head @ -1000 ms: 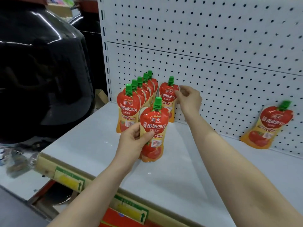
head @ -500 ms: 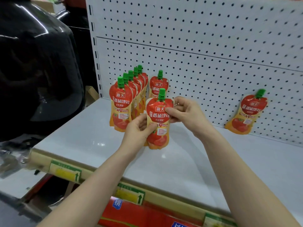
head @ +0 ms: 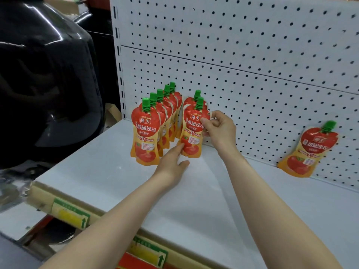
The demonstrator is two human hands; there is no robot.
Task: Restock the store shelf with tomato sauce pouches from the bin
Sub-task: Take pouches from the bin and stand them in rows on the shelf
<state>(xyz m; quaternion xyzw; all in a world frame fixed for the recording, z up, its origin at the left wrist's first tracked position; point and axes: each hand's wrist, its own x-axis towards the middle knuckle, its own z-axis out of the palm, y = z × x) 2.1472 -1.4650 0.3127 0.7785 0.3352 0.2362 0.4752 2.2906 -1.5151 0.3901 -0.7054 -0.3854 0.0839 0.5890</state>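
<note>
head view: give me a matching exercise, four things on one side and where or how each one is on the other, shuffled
1 right hand
2 left hand
3 lone pouch
4 left row of pouches

a leans tilted on the pegboard, far right
b stands upright in a file at the shelf's left end
c pinches the held pouch at its upper right edge
d straight fingers touch the held pouch's lower left edge

Pairs: 1-c, 2-d, 3-a, 4-b

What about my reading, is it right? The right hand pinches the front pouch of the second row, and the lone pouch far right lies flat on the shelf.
Not quite. In the head view the lone pouch leans tilted against the pegboard, not flat. The right hand does pinch the front pouch of the second row.
</note>
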